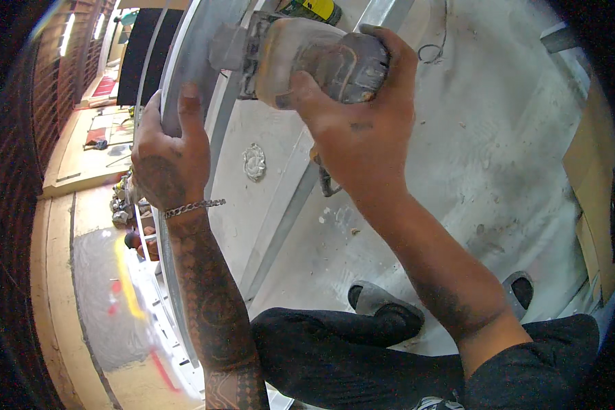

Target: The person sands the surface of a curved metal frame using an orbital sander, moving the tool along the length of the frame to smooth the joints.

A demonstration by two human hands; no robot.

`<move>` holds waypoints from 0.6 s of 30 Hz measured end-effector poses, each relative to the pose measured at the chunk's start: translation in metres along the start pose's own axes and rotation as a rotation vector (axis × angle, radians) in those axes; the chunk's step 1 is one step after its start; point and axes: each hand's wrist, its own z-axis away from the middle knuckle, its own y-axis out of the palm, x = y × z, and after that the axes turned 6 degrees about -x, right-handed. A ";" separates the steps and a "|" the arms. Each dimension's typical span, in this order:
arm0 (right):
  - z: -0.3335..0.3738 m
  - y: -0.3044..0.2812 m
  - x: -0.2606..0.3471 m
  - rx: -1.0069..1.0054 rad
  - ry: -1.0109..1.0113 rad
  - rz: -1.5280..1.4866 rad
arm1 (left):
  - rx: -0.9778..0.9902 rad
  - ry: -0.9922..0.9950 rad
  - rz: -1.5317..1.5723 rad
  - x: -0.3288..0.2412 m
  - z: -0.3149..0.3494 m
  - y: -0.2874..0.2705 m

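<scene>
My right hand (362, 130) is wrapped around the top of a dust-covered palm sander (321, 65), thumb on its near side. Its dark base faces left, toward a long grey curved panel (215, 27); whether the pad touches the panel is hard to tell, as that spot is blurred. On the same panel, further down its length, my left hand (171, 147) grips the edge, with the thumb on the near face and the fingers going round the outer side. A chain bracelet (193, 208) circles my left wrist.
Metal bars (277, 212) run slantwise beneath the panel. A pale ornamental rosette (254, 162) lies on the dusty white sheet (458, 137). A yellow and black container (314, 9) stands behind the sander. Cardboard (588, 164) borders the right, and a thin cable loop (430, 53) lies nearby.
</scene>
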 end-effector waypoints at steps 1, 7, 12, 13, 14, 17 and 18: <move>-0.001 -0.003 0.003 0.000 0.058 0.003 | -0.007 0.005 0.000 -0.001 -0.001 0.000; -0.007 0.008 0.003 -0.023 0.034 0.012 | 0.030 -0.041 -0.016 -0.009 -0.001 -0.004; -0.006 0.008 0.013 -0.016 0.134 -0.059 | 0.026 -0.022 -0.031 -0.002 0.000 -0.001; -0.007 0.007 0.008 -0.020 0.091 -0.049 | 0.019 0.000 -0.044 -0.001 0.000 -0.001; -0.007 0.006 0.002 -0.025 0.049 -0.039 | 0.018 0.001 -0.045 -0.002 0.000 -0.002; -0.009 0.001 -0.014 -0.039 -0.081 0.004 | 0.032 -0.008 -0.014 -0.006 0.000 -0.002; -0.008 0.002 -0.010 -0.037 -0.080 0.013 | 0.033 -0.010 -0.006 -0.005 0.000 -0.002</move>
